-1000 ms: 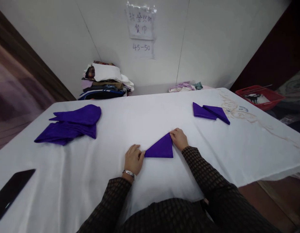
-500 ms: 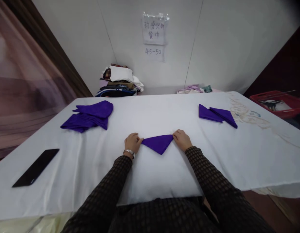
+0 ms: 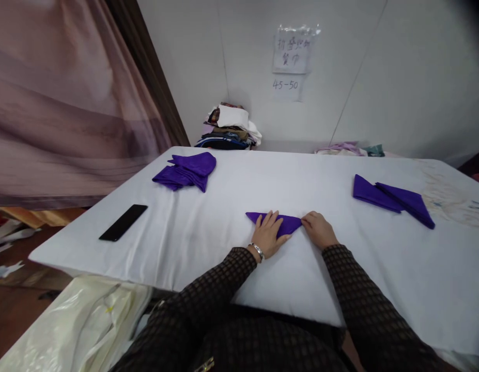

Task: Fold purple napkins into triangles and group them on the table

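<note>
A purple cloth [image 3: 289,225], folded into a narrow triangle, lies on the white-covered table [image 3: 239,191] in front of me. My left hand [image 3: 267,232] rests flat on its middle with fingers spread, and a metal bracelet circles that wrist. The cloth's right tip is pinched between the fingers of my right hand [image 3: 318,227]. Two overlapping folded purple pieces [image 3: 392,200] lie farther right. At the back left is a loose heap of purple cloth [image 3: 188,170].
A black phone-like slab [image 3: 123,222] lies at the table's left. Stacked clothes [image 3: 227,127] and pale fabric [image 3: 348,149] sit behind the far edge. Plastic-covered material [image 3: 84,325] is at the lower left. Paper signs [image 3: 292,57] hang on the wall.
My left hand has let go of the cloth's left tip and moved onto its middle, fingers spread. The right hand still pinches the right tip. The whole view has swung left.
</note>
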`<state>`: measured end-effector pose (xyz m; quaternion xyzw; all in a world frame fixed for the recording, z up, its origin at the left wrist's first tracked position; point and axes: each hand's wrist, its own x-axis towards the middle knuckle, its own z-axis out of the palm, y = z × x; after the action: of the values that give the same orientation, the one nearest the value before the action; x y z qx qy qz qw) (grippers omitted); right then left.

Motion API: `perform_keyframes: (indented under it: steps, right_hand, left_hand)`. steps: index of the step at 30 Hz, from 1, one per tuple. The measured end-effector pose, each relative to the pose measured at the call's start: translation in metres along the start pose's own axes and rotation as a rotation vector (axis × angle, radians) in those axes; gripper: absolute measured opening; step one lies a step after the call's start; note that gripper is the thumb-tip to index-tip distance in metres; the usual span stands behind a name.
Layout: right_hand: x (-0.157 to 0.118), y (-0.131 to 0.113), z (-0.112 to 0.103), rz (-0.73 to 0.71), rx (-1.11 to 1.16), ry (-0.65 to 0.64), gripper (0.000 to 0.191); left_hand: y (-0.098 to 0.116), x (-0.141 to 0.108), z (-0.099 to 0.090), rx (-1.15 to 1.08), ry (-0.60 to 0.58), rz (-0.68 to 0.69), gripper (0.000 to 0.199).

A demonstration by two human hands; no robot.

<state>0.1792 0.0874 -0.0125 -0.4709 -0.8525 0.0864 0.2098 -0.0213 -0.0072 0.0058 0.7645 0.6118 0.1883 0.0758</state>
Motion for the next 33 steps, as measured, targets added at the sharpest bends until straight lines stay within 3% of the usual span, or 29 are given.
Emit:
perform_keyframes:
  steps: [4,12,16,20,26,33]
  right_hand:
    - [0.0,0.004,0.001,-0.013,0.018,0.011,0.023]
    - [0.0,0.004,0.004,-0.005,-0.008,0.029,0.023]
    - [-0.001,0.005,0.008,-0.047,-0.005,0.104,0.024]
    - [0.001,0.0,0.011,-0.132,0.044,0.174,0.037]
    - [-0.001,-0.032,0.012,-0.334,0.024,0.005,0.041]
    - [-0.008,-0.031,0.027,-0.21,-0.051,-0.171,0.056]
  left_hand:
    - [-0.007,-0.005,0.013,0.044,-0.087,-0.014,0.07]
    - [-0.009,-0.005,0.017,0.05,-0.072,-0.021,0.071]
    - [-0.009,-0.005,0.018,0.058,-0.066,-0.025,0.074]
    - [-0.008,-0.006,0.018,0.076,-0.068,-0.023,0.076]
    - [-0.008,-0.006,0.018,0.099,-0.052,-0.013,0.076]
    - [-0.003,-0.006,0.015,0.089,-0.086,-0.024,0.075]
